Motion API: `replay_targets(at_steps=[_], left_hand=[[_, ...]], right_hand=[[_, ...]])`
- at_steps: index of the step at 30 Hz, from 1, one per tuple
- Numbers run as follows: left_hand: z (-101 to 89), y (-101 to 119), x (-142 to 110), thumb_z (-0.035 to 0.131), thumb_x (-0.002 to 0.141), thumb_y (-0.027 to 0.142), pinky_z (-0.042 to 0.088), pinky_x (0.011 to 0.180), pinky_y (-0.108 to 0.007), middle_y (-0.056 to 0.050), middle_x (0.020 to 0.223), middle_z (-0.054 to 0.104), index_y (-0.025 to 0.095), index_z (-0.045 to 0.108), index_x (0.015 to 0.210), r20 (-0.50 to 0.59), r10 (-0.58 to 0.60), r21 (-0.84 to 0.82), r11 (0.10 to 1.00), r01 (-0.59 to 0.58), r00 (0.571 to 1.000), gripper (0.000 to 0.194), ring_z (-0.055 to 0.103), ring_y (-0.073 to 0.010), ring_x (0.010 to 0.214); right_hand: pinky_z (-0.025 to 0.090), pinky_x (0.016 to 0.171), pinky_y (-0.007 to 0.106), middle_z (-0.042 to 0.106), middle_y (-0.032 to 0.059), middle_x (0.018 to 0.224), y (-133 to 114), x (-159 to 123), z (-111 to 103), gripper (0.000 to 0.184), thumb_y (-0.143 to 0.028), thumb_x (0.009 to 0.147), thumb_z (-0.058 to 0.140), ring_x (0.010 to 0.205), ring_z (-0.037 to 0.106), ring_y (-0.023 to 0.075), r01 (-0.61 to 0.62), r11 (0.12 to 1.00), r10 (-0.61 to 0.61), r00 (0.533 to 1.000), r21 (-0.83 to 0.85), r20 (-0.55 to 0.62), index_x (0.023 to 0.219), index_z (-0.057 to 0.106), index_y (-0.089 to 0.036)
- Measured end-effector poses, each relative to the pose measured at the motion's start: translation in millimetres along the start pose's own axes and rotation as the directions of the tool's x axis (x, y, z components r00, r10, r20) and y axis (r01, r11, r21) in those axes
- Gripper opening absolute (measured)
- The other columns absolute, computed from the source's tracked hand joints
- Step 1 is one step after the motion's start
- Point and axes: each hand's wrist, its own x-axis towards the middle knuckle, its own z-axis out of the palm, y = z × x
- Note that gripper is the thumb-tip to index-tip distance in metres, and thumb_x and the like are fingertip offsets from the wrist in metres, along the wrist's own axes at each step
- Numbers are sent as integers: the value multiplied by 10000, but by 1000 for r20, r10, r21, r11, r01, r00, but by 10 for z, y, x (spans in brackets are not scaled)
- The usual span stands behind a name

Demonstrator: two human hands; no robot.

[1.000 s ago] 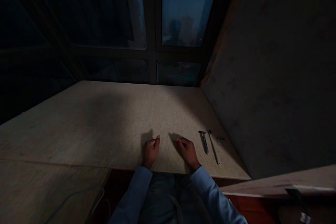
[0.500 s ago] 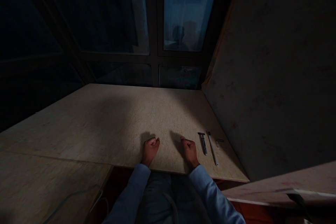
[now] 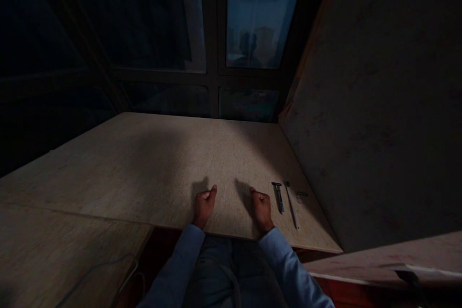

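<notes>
My left hand (image 3: 204, 207) is closed in a fist near the table's front edge, thumb pointing up, with nothing visible in it. To its right, my right hand (image 3: 262, 208) is likewise a fist with the thumb raised. A safety razor (image 3: 279, 197) lies just right of my right hand, its head toward the window. Beside it is a long, thin toothbrush (image 3: 292, 205). Farther right lies a small dark piece (image 3: 302, 194), perhaps a razor head, with something clear by it. Neither hand touches these items.
The pale speckled table (image 3: 155, 178) meets a patterned wall (image 3: 378, 130) on the right and dark-framed windows (image 3: 252, 14) at the back. A second, lower-left surface (image 3: 54, 245) carries a thin cable (image 3: 97, 267). A dim reflection shows in the glass.
My left hand has shifted slightly left and its thumb stands up more. My right hand stays nearly in place. The razor, toothbrush and small piece have not moved on the table.
</notes>
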Motion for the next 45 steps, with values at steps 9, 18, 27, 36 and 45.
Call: replay_targets(at_steps=[9, 18, 27, 36, 45], left_hand=[[-7, -51, 13, 492, 752, 720, 156, 481, -271, 45, 481, 194, 225, 200, 485, 21, 21, 24, 999, -21, 1000, 634, 206, -78, 485], [2, -71, 7, 493, 770, 628, 159, 484, -270, 44, 501, 188, 226, 197, 493, 47, 44, 23, 999, -45, 998, 571, 203, -80, 493], [-4, -16, -6, 500, 755, 617, 157, 478, -271, 42, 492, 189, 227, 198, 481, 50, 44, 20, 999, -45, 998, 564, 201, -77, 483], [6, -48, -15, 522, 762, 627, 155, 470, -258, 44, 488, 185, 220, 190, 494, 37, 43, -11, 999, -43, 998, 590, 194, -73, 492], [-29, 33, -89, 563, 738, 653, 168, 469, -256, 45, 479, 192, 215, 203, 487, 79, 29, -59, 998, -24, 996, 620, 199, -73, 492]], right_hand=[[135, 441, 245, 180, -52, 471, -46, 8, 1, 531, -549, 825, 483, 466, 158, 69, 10, 1000, -9, 999, -15, 53, 482, 228, -232], [126, 435, 243, 182, -53, 476, -20, 32, -50, 534, -569, 822, 475, 460, 155, 66, 3, 1000, -3, 999, -4, 48, 494, 218, -235], [124, 431, 244, 193, -53, 478, 85, 38, -44, 539, -556, 825, 495, 461, 160, 65, -1, 1000, 0, 999, 27, 35, 492, 222, -231], [106, 423, 245, 187, -53, 470, 42, 13, -54, 559, -569, 839, 487, 455, 152, 64, 4, 1000, -5, 998, 27, 59, 487, 217, -229], [129, 430, 238, 180, -51, 495, 51, -4, -63, 557, -560, 862, 482, 478, 153, 70, 42, 999, -44, 996, 27, 82, 512, 209, -223]])
